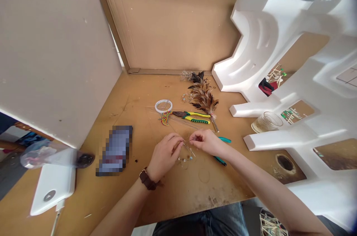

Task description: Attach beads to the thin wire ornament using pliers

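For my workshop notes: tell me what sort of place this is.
Probably a makeshift craft bench: a tan wooden tabletop walled by a brown cardboard panel and white moulded foam packing, with a brown speckled feather bunch and yellow-and-green-handled pliers laid out.

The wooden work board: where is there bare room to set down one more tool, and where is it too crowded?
Bare board lies toward the near edge, in front of the left hand and right hand, and left of the yellow-green pliers, beside the blurred dark object. It is crowded around the feather bundle, the pliers and the thin wires.
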The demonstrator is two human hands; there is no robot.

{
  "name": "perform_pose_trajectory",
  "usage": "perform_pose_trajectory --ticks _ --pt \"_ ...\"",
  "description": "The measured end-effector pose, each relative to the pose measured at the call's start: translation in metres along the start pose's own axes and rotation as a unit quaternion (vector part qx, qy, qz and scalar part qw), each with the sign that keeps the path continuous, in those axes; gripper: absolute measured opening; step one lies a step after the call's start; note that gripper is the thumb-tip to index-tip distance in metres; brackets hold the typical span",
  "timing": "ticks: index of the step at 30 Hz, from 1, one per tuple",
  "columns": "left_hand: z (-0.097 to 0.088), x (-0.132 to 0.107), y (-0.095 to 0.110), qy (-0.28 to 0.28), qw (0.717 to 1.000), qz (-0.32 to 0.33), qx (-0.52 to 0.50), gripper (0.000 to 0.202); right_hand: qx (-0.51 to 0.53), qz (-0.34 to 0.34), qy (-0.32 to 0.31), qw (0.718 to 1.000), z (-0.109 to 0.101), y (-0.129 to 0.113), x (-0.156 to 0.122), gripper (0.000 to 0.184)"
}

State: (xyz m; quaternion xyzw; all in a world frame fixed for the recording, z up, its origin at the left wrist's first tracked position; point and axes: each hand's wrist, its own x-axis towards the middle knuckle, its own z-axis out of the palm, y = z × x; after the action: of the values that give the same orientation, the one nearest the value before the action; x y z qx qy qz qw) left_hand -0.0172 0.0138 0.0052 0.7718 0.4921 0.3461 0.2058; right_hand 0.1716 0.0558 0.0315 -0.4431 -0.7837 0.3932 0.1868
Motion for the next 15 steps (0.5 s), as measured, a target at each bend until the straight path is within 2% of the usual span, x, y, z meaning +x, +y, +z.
perform_pose_trajectory --ticks 4,8,13,15 --pt "0.003 -0.001 0.000 0.021 0.999 -0.002 -0.029 0.019 -0.018 -0.002 -0.014 1.000 -0.001 -0.006 0.001 0.011" --pt "0.007 -0.002 0.000 -0.021 0.995 -0.034 -0.089 0.026 -0.014 -0.004 -0.027 1.000 0.000 -0.012 0.004 0.009" --pt "0.007 -0.001 -0.002 -0.034 0.985 -0.071 -0.153 0.020 0.076 0.012 -0.048 0.996 0.005 -0.006 0.010 0.009" --pt "0.007 -0.001 -0.004 -0.029 0.984 -0.079 -0.155 0.017 0.098 0.015 -0.035 0.994 0.007 0.000 0.010 0.010"
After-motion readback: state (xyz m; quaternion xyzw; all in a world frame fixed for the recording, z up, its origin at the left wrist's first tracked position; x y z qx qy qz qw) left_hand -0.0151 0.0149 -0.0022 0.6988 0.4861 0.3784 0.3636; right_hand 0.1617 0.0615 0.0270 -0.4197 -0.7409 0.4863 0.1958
